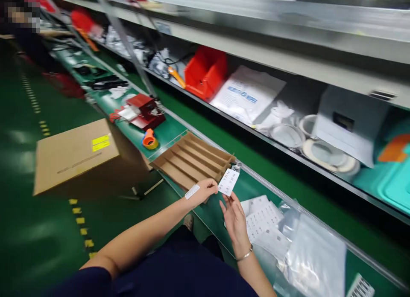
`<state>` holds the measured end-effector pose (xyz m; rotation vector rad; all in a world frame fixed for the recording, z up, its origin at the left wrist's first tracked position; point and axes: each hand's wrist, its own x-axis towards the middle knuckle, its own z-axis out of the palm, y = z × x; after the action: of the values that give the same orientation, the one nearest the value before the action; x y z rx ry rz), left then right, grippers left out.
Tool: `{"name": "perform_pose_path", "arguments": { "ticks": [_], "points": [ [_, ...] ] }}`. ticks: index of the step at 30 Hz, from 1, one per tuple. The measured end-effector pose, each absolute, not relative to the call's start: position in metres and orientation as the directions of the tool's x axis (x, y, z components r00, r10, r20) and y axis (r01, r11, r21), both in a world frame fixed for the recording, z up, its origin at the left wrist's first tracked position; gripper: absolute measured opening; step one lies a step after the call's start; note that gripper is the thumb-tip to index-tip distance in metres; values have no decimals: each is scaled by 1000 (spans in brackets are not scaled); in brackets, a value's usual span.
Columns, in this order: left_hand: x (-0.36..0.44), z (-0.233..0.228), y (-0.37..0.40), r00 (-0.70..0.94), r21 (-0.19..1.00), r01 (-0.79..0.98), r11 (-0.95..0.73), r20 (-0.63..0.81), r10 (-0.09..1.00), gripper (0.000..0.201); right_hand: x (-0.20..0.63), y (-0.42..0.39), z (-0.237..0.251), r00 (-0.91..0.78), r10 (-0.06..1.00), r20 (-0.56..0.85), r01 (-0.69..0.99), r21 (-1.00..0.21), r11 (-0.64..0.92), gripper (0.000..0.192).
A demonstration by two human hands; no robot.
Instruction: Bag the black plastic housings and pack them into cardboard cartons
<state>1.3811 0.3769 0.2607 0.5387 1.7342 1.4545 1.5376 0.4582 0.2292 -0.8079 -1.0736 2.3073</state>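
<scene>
White label card (pixel 228 181) pinched in the left hand (pixel 205 190) — right hand (pixel 235 218) open just below, fingers spread.

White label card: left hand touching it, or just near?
Touching. The head view shows the left hand pinching the lower-left edge of the white label card with its fingertips; the right hand is open just below, apart from it.

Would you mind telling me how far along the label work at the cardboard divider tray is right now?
Done: nothing visibly finished; the slots of the cardboard divider tray look empty from this angle. In hand: the left hand holds a small white label card, with the right hand open just beneath it. Left: printed label sheets and clear plastic bags lie on the green bench.
</scene>
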Motion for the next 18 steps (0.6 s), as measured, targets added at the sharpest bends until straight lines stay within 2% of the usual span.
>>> {"name": "perform_pose_path", "arguments": {
  "ticks": [3, 5, 6, 8, 9, 11, 13, 15, 18],
  "points": [
    [1357, 261, 326, -659, 957, -118, 263, -274, 701, 22, 1521, 441, 220, -744, 661, -100, -5, -988, -155, 39],
    [1337, 267, 284, -678, 958, -72, 278, -252, 691, 21, 1504, 430, 217, -738, 674, 40, 48, -993, 111, 39],
    [1327, 271, 260, -677, 957, -47, 288, -242, 695, 21, 1492, 424, 217, -730, 680, 70, 63, -984, 168, 40],
    [1303, 279, 208, -656, 951, 1, 310, -234, 717, 20, 1459, 403, 219, -744, 667, 32, 79, -988, 136, 44],
    [1291, 282, 180, -642, 947, 20, 321, -234, 730, 20, 1439, 388, 221, -780, 625, -21, 88, -993, 76, 48],
    [1265, 285, 122, -623, 939, 41, 342, -244, 743, 18, 1394, 350, 224, -885, 448, -131, 123, -991, -48, 57],
    [1241, 284, 64, -610, 919, 74, 387, -265, 747, 19, 1349, 303, 226, -953, 250, -168, 150, -985, -88, 63],
    [1220, 281, 9, -591, 883, 121, 453, -302, 748, 22, 1309, 255, 228, -986, 113, -126, 124, -992, -29, 61],
    [1197, 273, -60, -590, 834, 148, 532, -357, 724, 24, 1263, 188, 229, -997, -40, -71, 65, -988, 137, 46]
  ]
}}
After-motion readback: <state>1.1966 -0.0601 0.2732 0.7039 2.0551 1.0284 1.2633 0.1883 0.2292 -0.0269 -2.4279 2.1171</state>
